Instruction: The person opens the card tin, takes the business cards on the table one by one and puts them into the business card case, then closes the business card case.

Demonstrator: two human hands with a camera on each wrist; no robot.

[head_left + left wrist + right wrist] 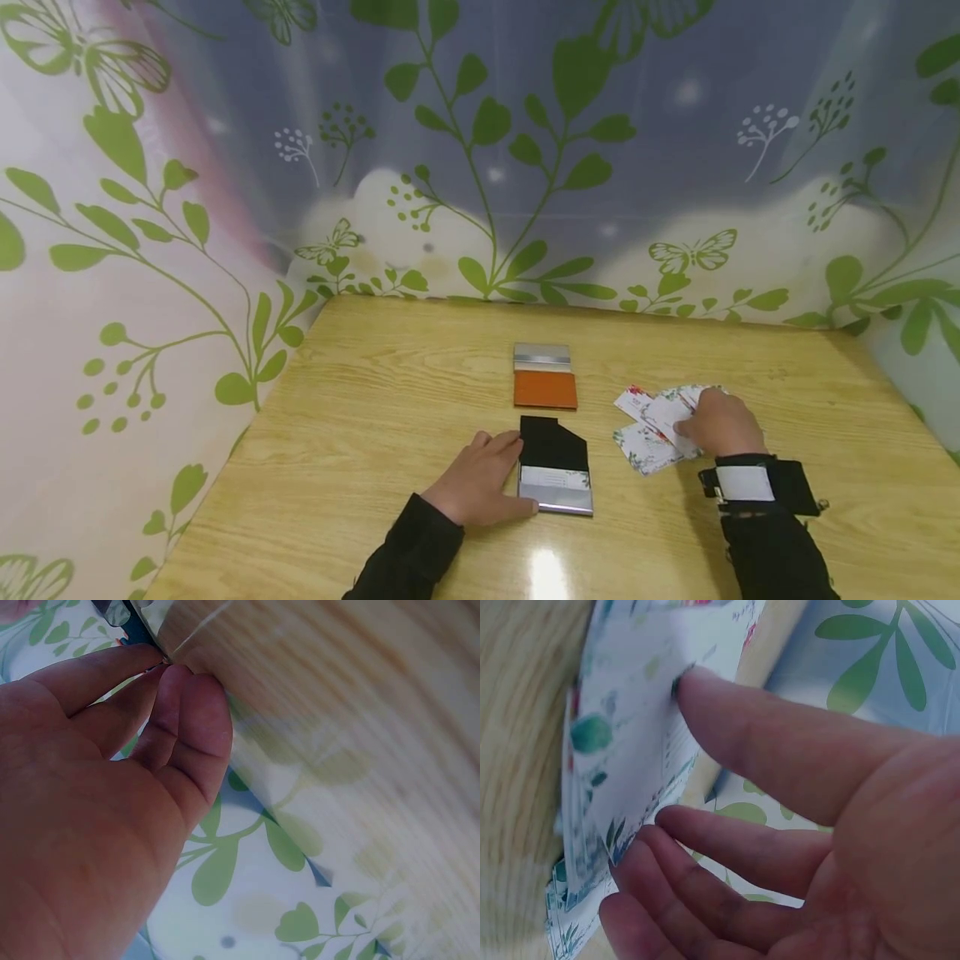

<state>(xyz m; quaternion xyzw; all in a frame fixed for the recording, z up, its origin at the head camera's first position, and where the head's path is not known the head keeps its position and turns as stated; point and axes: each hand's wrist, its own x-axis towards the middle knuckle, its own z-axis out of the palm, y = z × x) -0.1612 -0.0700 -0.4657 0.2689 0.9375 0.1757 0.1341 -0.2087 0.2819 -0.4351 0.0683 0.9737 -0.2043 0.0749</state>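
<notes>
The cards (pixel 660 425) are fanned on the counter (pixel 375 417) under the right hand (pixel 722 423), one pinched by its fingers (pixel 727 847) (thumb on top). The open case (pixel 555 467), leftward, is steadied by the left hand (pixel 480 483), fingers flat.

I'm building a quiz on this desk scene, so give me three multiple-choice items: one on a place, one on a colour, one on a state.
1. Where is the orange case?
A. beyond the black case
B. under the cards
C. at the near table edge

2. What colour is the open case's flap?
A. white
B. black
C. green

3. What is the right hand doing?
A. resting flat on bare wood
B. lifted clear of everything
C. pinching a card

Answers:
1 A: it lies farther from the person than the black case, next to the silver case.
2 B: the raised flap is black.
3 C: thumb and fingers close on a card from the cards, while the left hand touches the black case's side.
</notes>
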